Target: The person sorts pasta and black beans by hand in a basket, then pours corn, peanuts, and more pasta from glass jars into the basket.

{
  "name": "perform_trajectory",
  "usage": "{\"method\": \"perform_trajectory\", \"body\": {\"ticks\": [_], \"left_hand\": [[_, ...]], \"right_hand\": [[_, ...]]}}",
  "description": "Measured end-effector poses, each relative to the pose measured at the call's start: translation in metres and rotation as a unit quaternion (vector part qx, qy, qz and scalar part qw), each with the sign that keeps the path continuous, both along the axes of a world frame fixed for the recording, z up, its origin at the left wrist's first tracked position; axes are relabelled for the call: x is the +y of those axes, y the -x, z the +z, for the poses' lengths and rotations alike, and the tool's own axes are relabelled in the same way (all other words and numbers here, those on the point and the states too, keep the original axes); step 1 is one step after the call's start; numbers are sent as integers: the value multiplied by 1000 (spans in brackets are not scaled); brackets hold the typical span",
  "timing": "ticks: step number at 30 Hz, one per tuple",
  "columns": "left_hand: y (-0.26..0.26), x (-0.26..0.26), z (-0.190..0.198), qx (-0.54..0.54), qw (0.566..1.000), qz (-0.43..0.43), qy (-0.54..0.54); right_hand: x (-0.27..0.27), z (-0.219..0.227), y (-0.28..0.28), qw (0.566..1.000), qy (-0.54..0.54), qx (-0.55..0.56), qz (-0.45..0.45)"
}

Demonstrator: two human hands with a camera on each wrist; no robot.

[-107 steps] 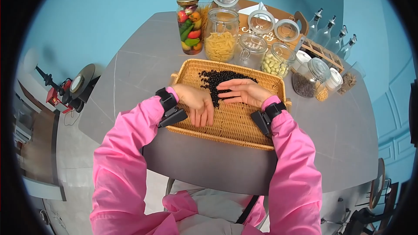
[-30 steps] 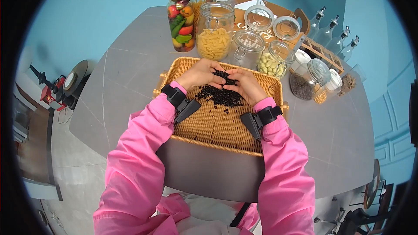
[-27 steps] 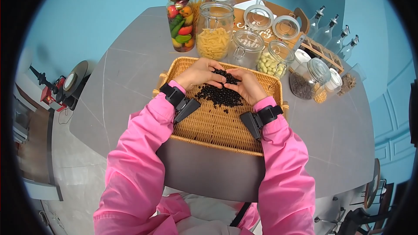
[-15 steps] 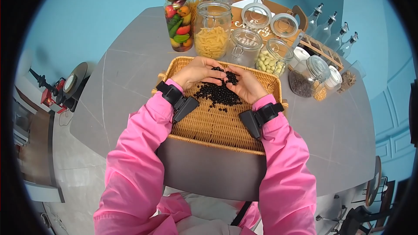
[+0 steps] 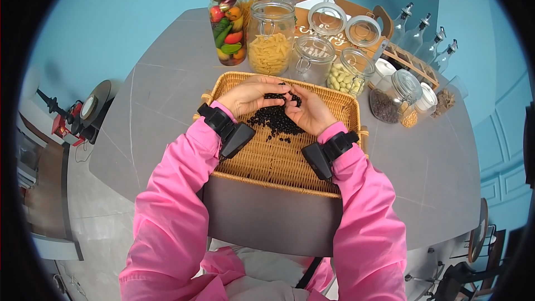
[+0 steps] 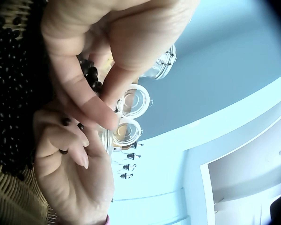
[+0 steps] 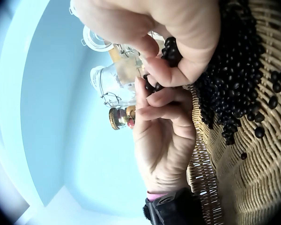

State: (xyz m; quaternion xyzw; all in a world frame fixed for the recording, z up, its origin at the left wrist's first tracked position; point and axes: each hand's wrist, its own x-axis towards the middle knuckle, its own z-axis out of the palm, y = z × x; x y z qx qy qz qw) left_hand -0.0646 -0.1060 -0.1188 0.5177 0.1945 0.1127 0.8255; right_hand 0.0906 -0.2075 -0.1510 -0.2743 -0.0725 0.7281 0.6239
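Note:
Small glossy black beans (image 5: 276, 120) lie heaped in a rectangular wicker basket (image 5: 267, 168). Over the heap, my two hands meet, fingertips close together. My left hand (image 5: 249, 98) curls its thumb and fingers round some beans; in the left wrist view, beans (image 6: 90, 72) show in the gap between thumb and fingers. My right hand (image 5: 313, 112) also has bent fingers and holds a small clump of beans (image 7: 171, 51), seen in the right wrist view. A few single beans (image 6: 65, 122) stick among the right fingers.
Behind the basket stand a jar of colourful vegetables (image 5: 227, 28), a pasta jar (image 5: 271, 50), a clear jar (image 5: 313, 61) and a jar of pale green pieces (image 5: 346, 78), several lids raised. To the right are a dark-filled jar (image 5: 385, 105) and glass bottles (image 5: 413, 39).
Earlier my left hand was at the basket's near left and my right hand lay open over the beans. Both have since come together with beans in them; lately only the fingers shift slightly.

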Motion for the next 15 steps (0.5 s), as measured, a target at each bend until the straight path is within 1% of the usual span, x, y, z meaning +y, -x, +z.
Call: {"method": "perform_trajectory", "body": {"ticks": [1, 3, 5, 7, 9, 11, 13, 15], "left_hand": [[0, 2, -2, 0, 1000, 1, 0], [0, 3, -4, 3, 999, 0, 45], [-1, 2, -3, 8, 999, 0, 49], [-3, 1, -4, 14, 998, 0, 53], [-4, 1, -9, 4, 996, 43, 78], [-3, 3, -11, 12, 996, 42, 84], [-3, 3, -11, 21, 995, 41, 89], [-4, 2, -10, 32, 990, 67, 117]], "right_hand": [[-1, 2, -1, 1000, 3, 1, -7], [-1, 2, -2, 1000, 6, 2, -14], [0, 2, -3, 999, 24, 8, -25], [-1, 2, -4, 999, 22, 21, -18], [-2, 4, -6, 999, 20, 33, -10], [-4, 5, -7, 996, 11, 86, 4], [-5, 3, -8, 995, 9, 96, 8], [-4, 0, -9, 994, 7, 107, 11]]}}
